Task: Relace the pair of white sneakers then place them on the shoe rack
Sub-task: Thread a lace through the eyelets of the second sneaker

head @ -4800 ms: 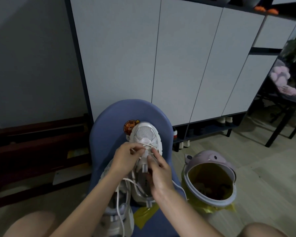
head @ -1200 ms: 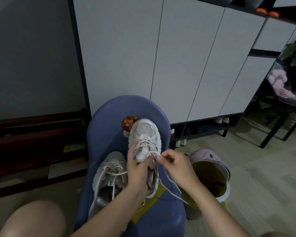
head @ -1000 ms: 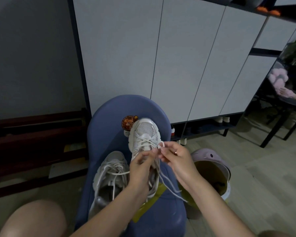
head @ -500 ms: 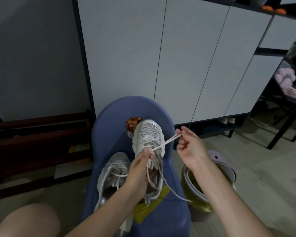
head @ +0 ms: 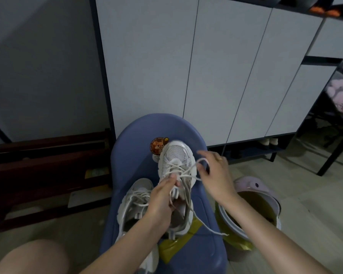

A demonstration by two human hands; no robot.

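Swinging back toward the sneaker (head: 176,171) on the blue chair (head: 137,147), your right hand (head: 212,173) is looping slack lace (head: 194,169) with loosely curled fingers; your left hand (head: 162,194) keeps pinching the crossing, so another eyelet is likely next.

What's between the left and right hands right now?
Head view: a loop of white shoelace over the upright sneaker spans between left hand and right hand.

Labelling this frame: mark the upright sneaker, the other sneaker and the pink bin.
upright sneaker (head: 175,152), head view, mesh toe.
other sneaker (head: 136,189), head view, laced front.
pink bin (head: 249,186), head view, lid.
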